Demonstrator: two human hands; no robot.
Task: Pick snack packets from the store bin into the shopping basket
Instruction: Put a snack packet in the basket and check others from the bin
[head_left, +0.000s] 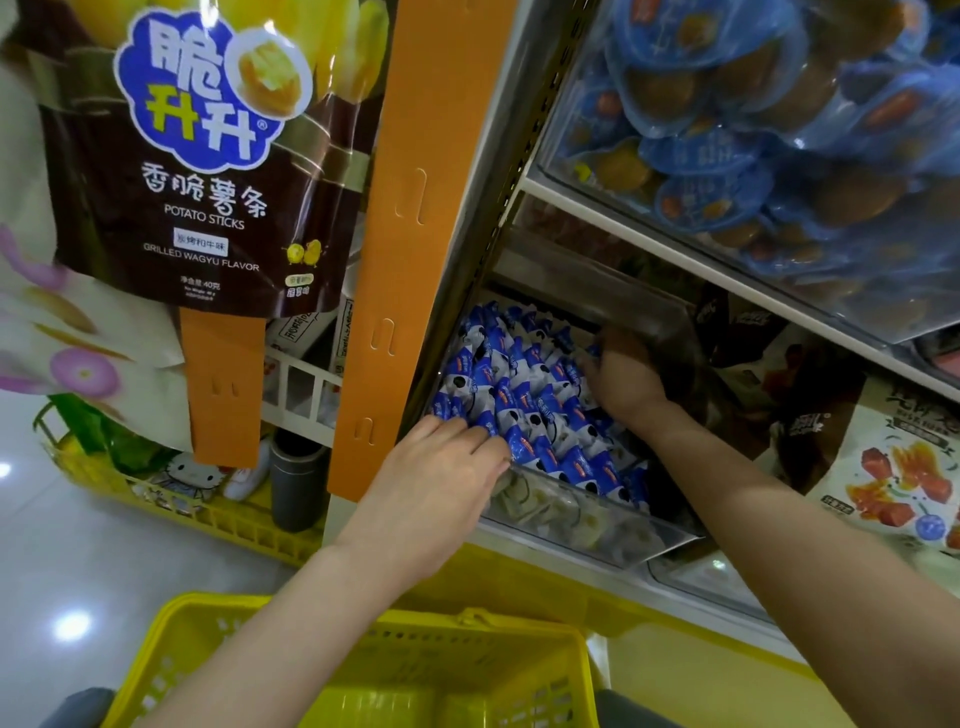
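Note:
A clear plastic store bin (597, 525) on the shelf is full of several small blue-and-white snack packets (524, 395). My left hand (441, 483) reaches over the bin's front left corner, its fingers curled into the packets at the near edge. My right hand (623, 379) is deeper in the bin at the right, fingers bent down among the packets. Whether either hand has a packet in its grip is hidden by the fingers. The yellow shopping basket (384, 670) sits below my arms at the bottom, and it looks to hold nothing.
An orange shelf post (410, 234) stands left of the bin, with a hanging brown potato-sticks bag (208, 156) beside it. Above is a bin of blue-wrapped snacks (753, 130); to the right, dark and pale snack bags (883, 467). A second yellow basket (171, 499) with goods rests on the floor at left.

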